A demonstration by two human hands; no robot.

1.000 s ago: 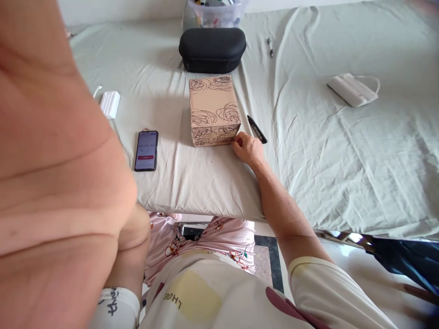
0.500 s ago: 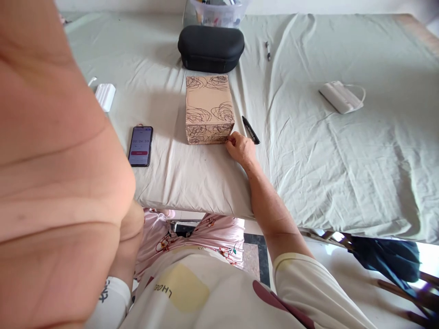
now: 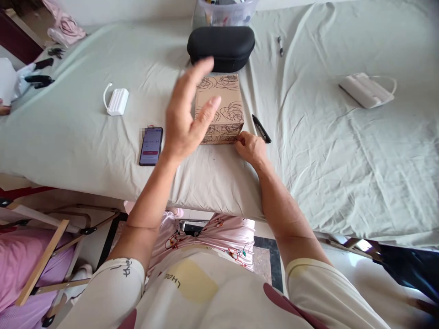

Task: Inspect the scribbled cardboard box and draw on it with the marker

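Note:
A brown cardboard box [image 3: 222,97] with black scribbled loops on its top and front stands before me on the cloth. My left hand [image 3: 188,112], slightly blurred, is raised over the box's left side, fingers stretched and thumb apart, holding nothing. It hides part of the top. My right hand [image 3: 252,147] rests on the cloth with curled fingers at the box's near right corner; I see nothing in it. A black marker [image 3: 261,129] lies just behind that hand. To the left, a phone [image 3: 151,147] showing a timer lies face up.
Behind the box sits a black hard case [image 3: 221,45], with a clear plastic tub [image 3: 229,13] at the back. White power banks with looped cables lie at left [image 3: 118,101] and right [image 3: 365,91]. A pen [image 3: 280,46] lies farther back. A folding chair frame [image 3: 43,260] stands lower left.
My left hand has come down from close to the camera to over the box. My right hand stays at the box corner. The view has shifted slightly left.

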